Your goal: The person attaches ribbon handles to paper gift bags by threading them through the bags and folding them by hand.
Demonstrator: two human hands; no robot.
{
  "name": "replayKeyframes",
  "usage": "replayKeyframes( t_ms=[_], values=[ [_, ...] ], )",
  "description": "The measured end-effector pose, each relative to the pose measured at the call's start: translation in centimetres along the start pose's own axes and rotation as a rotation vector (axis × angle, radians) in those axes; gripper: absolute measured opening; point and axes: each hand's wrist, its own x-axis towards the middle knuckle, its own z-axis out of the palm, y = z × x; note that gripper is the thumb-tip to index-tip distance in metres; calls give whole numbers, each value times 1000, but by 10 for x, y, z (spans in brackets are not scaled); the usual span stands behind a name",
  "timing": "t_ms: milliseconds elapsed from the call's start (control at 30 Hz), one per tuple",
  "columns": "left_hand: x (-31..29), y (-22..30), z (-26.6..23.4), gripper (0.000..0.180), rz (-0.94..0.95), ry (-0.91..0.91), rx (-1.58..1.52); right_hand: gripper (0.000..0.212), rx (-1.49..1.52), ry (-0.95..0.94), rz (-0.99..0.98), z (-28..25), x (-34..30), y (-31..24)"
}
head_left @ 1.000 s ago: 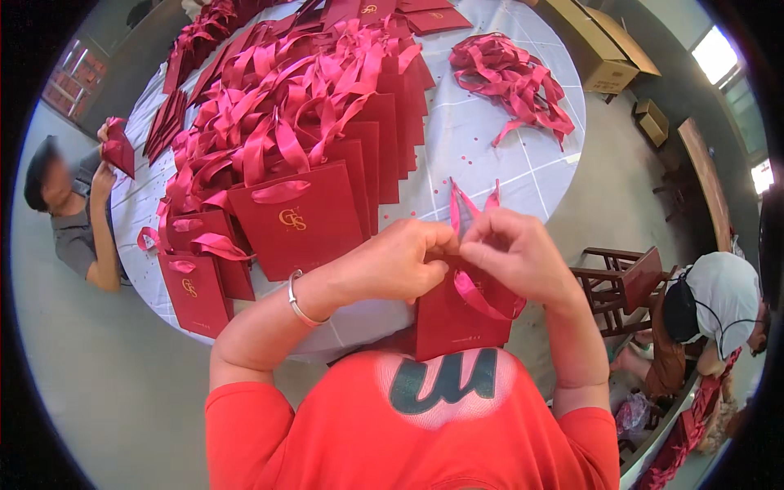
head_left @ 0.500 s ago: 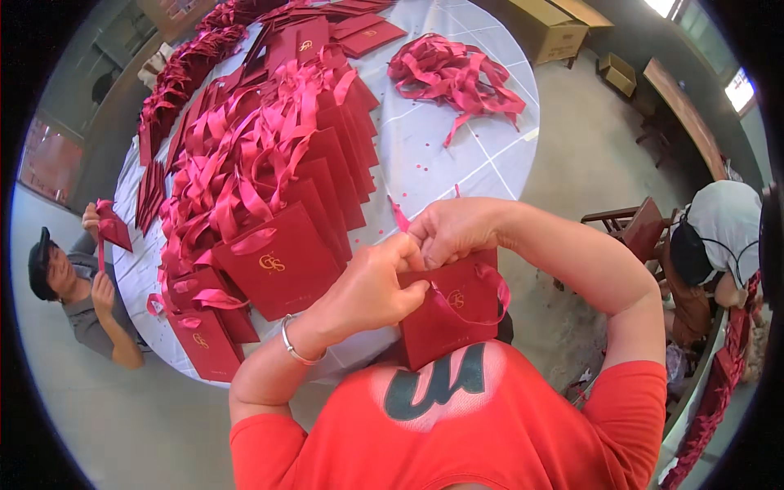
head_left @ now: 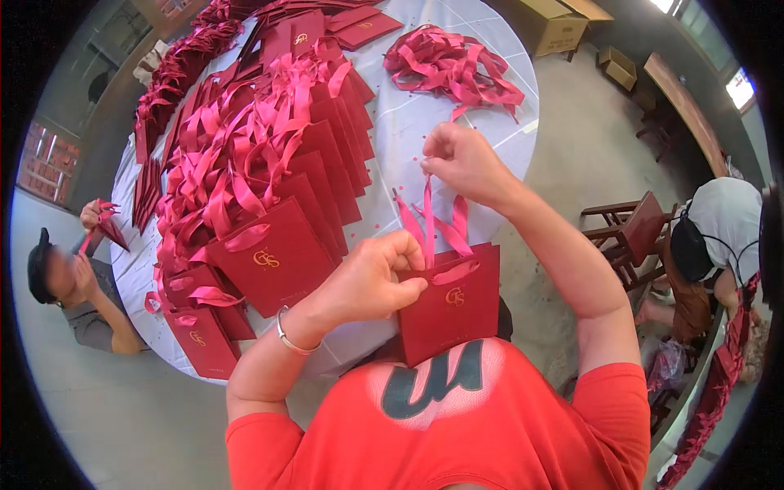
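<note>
Dark red paper carrier bag with gold print (head_left: 449, 322) is upright right in front of you, at the near edge of the round, white-covered worktop (head_left: 400, 114) and close against your red short-sleeved shirt (head_left: 343, 441). What its base rests on: hidden.

Your right grip (head_left: 465, 163) is up above the bag, thumb and finger pinched together on the upper end of a narrow pink satin ribbon (head_left: 429, 216), which runs down taut to the bag's mouth. Your left grip (head_left: 371, 273) is at the bag's upper left corner, fingers curled, thumb near them, narrow gap; can't tell if it pinches the paper or the ribbon's lower part. Silver metal bangle (head_left: 286, 331) on that wrist.

More pink ribbon sticks up either side of the taut strand; a short pink loop (head_left: 455, 272) lies across the bag's front.

To your left, standing dark red bags with pink ribbon handles (head_left: 269, 257) in packed rows. Beyond your right grip, a tangled heap of loose pink ribbons (head_left: 453, 69); flat dark red bags (head_left: 363, 28) at the far side. Small red specks dot the cover. Across on the left, a co-worker in a dark cap (head_left: 73, 278) handles a small red bag (head_left: 108, 229).
</note>
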Motion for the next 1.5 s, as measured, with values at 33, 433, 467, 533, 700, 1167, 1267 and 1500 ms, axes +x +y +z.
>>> replayKeyframes(
  t_ms=[33, 433, 467, 533, 700, 1167, 1267, 1500],
  values=[
    [0, -1, 0, 17, 3, 4, -3, 15, 15, 30, -2, -1, -4, 3],
    [2, -1, -12, 30, 213, 354, 592, 17, 198, 119, 458, -9, -154, 13],
    [-1, 1, -12, 33, 126, 247, 605, 20, 443, 58, 448, -1, -163, 22],
    [-2, -7, -13, 42, 73, 114, 595, 28, 665, -5, 438, 6, -163, 8],
    [9, -18, -3, 40, 135, 175, 312, 29, 734, 59, 434, 4, -166, 2],
    [-112, 74, -79, 53, 728, 822, 224, 18, 467, -25, -386, 60, -31, -126],
    [-130, 22, -99, 55, 511, 1008, 136, 23, 269, -104, -392, 109, -20, -110],
    [-165, -8, -78, 43, 576, 1411, 21, 44, 44, 10, -321, 133, -31, -93]
  ],
)
